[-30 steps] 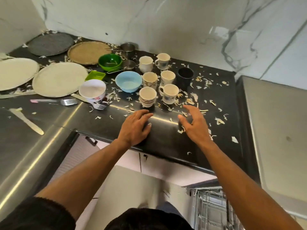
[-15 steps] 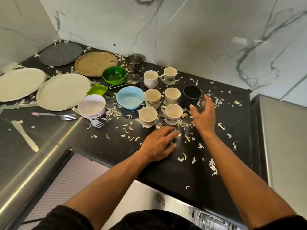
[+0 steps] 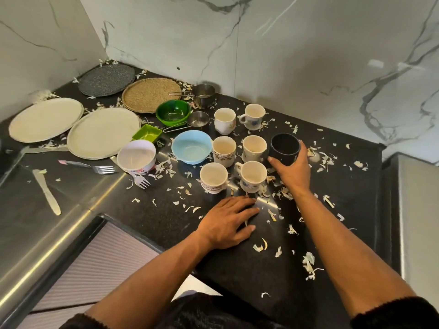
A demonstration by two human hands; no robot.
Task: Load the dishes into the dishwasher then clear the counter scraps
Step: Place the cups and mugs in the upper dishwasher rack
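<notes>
My left hand (image 3: 229, 222) lies flat, palm down, fingers together and pointing right, thumb tucked along the near side. My right hand (image 3: 291, 170) is stretched farther out, fingers and thumb curled around a black cup (image 3: 284, 149), wrist bent. Both forearms are bare, dark sleeves bunched near my elbows.

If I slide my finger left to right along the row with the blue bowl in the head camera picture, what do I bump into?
White bowl → blue bowl → brown-flowered cup → plain cup → black cup, with the right hand around it.
</notes>
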